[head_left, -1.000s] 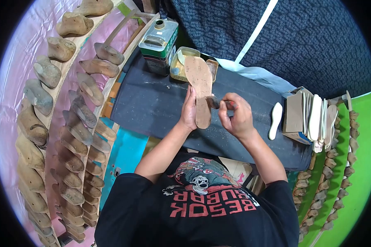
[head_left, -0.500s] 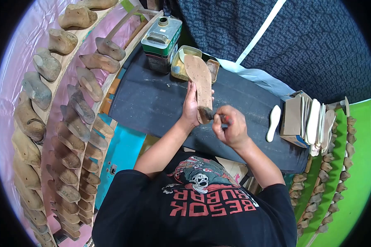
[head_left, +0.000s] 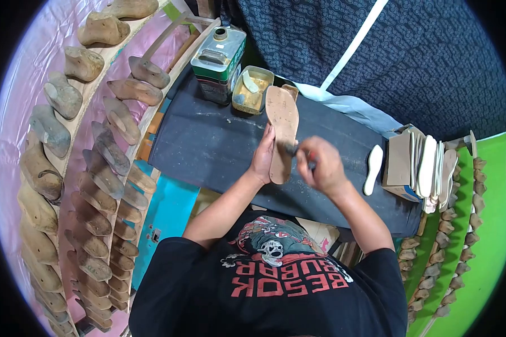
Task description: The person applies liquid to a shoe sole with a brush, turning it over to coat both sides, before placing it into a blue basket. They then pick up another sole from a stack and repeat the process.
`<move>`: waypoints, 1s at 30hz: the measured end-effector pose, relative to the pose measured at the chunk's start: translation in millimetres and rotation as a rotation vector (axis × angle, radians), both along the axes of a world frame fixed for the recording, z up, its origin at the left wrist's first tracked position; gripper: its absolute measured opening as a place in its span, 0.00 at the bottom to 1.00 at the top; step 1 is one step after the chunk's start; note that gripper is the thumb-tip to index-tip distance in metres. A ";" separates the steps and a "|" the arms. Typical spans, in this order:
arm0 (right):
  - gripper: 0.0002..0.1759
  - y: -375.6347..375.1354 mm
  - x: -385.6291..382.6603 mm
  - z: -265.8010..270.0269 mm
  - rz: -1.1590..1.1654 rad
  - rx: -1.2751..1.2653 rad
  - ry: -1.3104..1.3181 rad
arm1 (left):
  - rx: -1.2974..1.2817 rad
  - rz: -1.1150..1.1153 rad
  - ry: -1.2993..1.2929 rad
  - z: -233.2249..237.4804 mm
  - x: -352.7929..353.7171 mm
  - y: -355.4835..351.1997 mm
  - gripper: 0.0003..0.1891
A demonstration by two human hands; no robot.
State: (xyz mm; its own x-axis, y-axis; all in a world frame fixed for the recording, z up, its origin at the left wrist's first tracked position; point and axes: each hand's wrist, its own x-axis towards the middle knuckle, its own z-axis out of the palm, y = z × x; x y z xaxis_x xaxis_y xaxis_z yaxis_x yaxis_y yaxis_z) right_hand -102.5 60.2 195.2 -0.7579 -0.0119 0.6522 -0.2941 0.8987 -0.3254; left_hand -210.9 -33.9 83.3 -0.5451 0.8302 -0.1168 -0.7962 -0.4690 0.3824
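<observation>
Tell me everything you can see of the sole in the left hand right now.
The sole is a flat, tan, foot-shaped piece that looks like leather or board, with a slightly speckled face. The left hand grips its left edge near the heel and holds it above the dark table. Its rounded toe end points away toward the yellow tray. The small brush in the right hand touches its right edge.

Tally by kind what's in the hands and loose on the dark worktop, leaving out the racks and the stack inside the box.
Tan sole, in left hand: 1
Brush, in right hand: 1
White insole: 1
Metal can: 1
Yellow tray: 1
Cardboard box: 1
Total: 6, not counting a mostly hidden item behind the sole.
</observation>
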 end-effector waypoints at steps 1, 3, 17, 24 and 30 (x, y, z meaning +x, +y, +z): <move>0.15 -9.5 5.8 -0.3 0.054 0.051 -0.016 | 0.030 -0.045 0.127 -7.2 -6.3 -4.5 0.23; 0.16 -17.5 12.3 -4.3 0.214 -0.023 -0.086 | 0.010 -0.050 0.107 -12.1 -9.1 -8.0 0.23; 0.15 -13.8 20.5 -1.7 0.257 -0.012 -0.103 | -0.009 -0.173 0.035 -21.6 -5.9 -10.4 0.27; 0.13 27.1 -4.9 -0.9 -0.034 -0.087 -0.070 | 0.069 -0.236 0.043 -25.6 -4.4 -12.3 0.27; 0.16 5.8 -3.5 -3.9 0.138 0.021 -0.053 | -0.015 -0.155 -0.068 -31.6 -5.0 -11.9 0.24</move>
